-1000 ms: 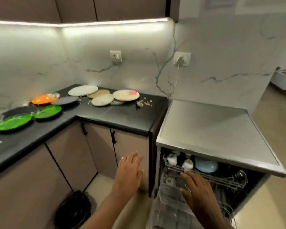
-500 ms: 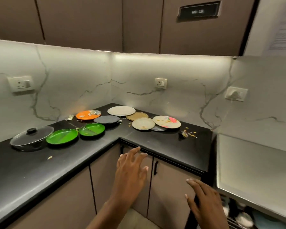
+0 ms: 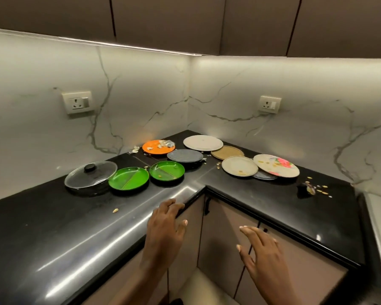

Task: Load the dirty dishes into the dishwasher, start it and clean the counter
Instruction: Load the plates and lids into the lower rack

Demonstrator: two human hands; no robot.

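Green plate (image 3: 167,173) sits nearest: both hands, left hand (image 3: 165,225) and right hand (image 3: 259,249), are empty with fingers spread; lift it level off the counter (image 3: 53,234) so scraps stay aboard.

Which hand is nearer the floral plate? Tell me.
Right. The right hand hovers in front of the cabinets, below the floral plate; the left hand sits farther left, at the counter's inner corner.

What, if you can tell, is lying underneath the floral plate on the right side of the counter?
A dark grey plate pokes out from under the floral plate and the neighbouring cream plate. Only its front edge shows; the rest, and anything on it, is covered.
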